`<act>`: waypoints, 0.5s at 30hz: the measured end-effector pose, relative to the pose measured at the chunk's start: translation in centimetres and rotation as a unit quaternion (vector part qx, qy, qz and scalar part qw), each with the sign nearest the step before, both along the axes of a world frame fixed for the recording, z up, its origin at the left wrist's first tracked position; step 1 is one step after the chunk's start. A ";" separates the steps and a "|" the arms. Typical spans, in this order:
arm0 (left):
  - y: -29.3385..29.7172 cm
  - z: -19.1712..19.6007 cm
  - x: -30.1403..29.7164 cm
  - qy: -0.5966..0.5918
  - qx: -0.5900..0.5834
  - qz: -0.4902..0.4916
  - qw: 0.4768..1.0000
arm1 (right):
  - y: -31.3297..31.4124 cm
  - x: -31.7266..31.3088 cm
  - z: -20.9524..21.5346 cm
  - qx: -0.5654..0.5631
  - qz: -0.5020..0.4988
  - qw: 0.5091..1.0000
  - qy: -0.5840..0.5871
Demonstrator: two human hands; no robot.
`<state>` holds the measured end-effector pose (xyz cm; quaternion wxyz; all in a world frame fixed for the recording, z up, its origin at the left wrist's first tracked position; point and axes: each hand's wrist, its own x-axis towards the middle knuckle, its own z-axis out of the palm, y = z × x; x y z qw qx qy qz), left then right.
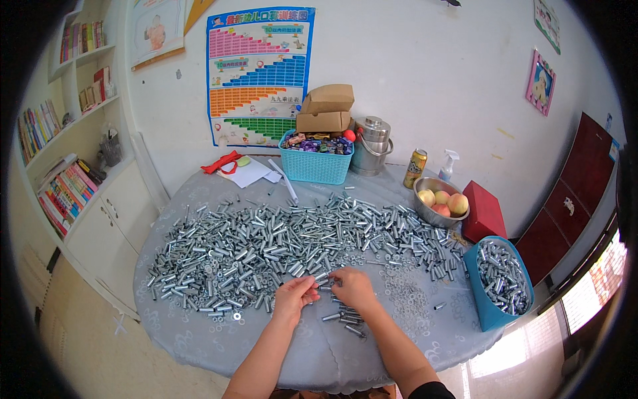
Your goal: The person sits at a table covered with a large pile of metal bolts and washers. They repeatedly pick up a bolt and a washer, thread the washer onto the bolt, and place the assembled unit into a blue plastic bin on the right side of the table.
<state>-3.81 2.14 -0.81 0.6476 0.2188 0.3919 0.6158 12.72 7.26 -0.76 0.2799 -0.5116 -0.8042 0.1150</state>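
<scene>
The left hand [294,292] and the right hand [353,287] meet at the near edge of a broad heap of short silver metal sleeves and bolts [292,243], fingertips pinched together over a small silver piece [324,282] held between the two; which hand actually grips it is too small to tell. Both hands rest on the round table covered in a grey patterned cloth [219,339]. Just nearer the person than the hands lies a small cluster of loose sleeves [345,316], and to the right of the heap's near edge is a flat patch of thin metal washers [405,292]. At the right end of the heap stands a blue plastic bin filled with the same silver parts [503,276]. Beyond the heap's far right corner sits a steel bowl of peaches [440,201], with a dark red box [484,211] beside it and a yellow drink can [416,168] behind. Beyond the heap's far edge stands a teal woven plastic basket [315,163] with brown cardboard boxes [325,110] above it and a steel lidded pot [372,145] alongside.
</scene>
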 end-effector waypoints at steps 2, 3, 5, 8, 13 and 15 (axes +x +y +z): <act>0.0 -0.1 -0.1 0.000 -0.001 -0.001 1.000 | 0.1 0.0 -0.2 0.001 0.004 1.000 -0.010; 0.0 -0.1 -0.1 0.000 -0.001 -0.001 1.000 | 0.2 0.2 -0.3 -0.003 0.007 1.000 -0.014; 0.0 -0.2 -0.2 0.002 -0.001 -0.001 1.000 | 0.2 0.3 -0.3 -0.011 0.011 1.000 -0.021; 0.0 -0.1 -0.1 0.004 -0.005 -0.001 1.000 | 0.0 0.4 0.0 -0.022 0.012 1.000 -0.010; -0.1 0.1 -0.2 0.006 -0.008 -0.004 1.000 | -0.6 0.4 0.8 -0.057 0.022 0.998 0.030; 0.0 0.0 -0.1 0.008 -0.009 -0.005 1.000 | -0.4 0.5 0.4 -0.064 0.019 0.998 0.022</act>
